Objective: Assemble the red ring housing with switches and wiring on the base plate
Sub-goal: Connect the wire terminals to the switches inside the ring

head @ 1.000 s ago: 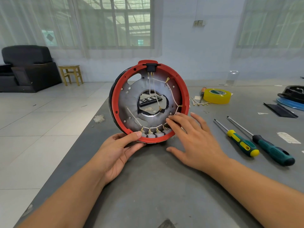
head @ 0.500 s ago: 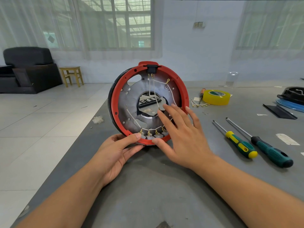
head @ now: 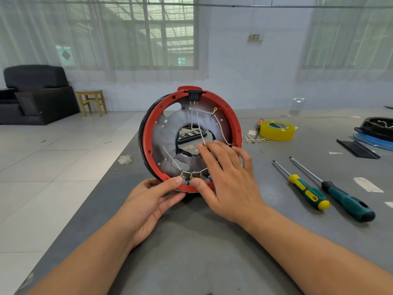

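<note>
One red ring housing stands on edge near the table's left edge, its grey base plate strung with white wires. The left hand grips its lower rim, thumb beside the switches; the right hand lies open, fingers spread on the plate. Two screwdrivers lie right, one yellow tape roll farther off. Bare table in front.

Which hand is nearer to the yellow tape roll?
Right. The right hand lies on the red ring housing, toward the yellow tape roll; the left hand grips the housing's bottom, farther away.
</note>
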Demonstrator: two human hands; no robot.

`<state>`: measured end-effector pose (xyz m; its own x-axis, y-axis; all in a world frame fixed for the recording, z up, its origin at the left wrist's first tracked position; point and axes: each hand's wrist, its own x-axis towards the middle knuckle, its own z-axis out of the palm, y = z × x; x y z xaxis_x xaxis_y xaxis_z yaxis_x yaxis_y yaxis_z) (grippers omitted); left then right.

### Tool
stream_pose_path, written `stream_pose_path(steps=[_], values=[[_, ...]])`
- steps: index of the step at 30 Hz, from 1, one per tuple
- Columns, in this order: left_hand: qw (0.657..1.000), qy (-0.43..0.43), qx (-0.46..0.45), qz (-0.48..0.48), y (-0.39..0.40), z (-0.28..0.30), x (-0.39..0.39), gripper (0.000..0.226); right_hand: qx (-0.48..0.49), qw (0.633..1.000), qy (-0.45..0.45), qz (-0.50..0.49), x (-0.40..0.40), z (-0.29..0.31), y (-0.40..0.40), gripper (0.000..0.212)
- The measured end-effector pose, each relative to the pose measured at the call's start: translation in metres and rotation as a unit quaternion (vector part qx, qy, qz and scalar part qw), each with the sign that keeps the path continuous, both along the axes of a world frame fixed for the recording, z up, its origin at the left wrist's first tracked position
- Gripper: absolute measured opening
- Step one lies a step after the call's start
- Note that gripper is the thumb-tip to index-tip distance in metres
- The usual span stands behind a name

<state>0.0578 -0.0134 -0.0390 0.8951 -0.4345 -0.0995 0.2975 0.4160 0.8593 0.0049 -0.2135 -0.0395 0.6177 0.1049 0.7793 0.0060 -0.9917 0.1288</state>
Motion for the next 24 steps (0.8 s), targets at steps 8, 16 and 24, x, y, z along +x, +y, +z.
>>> stream_pose_path(steps=[8,16,24], values=[[1.000,-0.001,-0.003,-0.005,0.000,-0.001,0.000,0.082,0.007,0.996,-0.053,0.072,-0.004,0.005,0.004,0.066],[1.000,0.004,0.004,-0.002,0.001,-0.002,0.002,0.086,0.076,0.996,-0.045,0.028,-0.006,0.007,-0.012,0.070],[1.000,0.009,-0.001,-0.004,0.003,-0.002,0.004,0.081,0.153,0.986,0.013,0.070,-0.007,0.001,-0.020,0.110]])
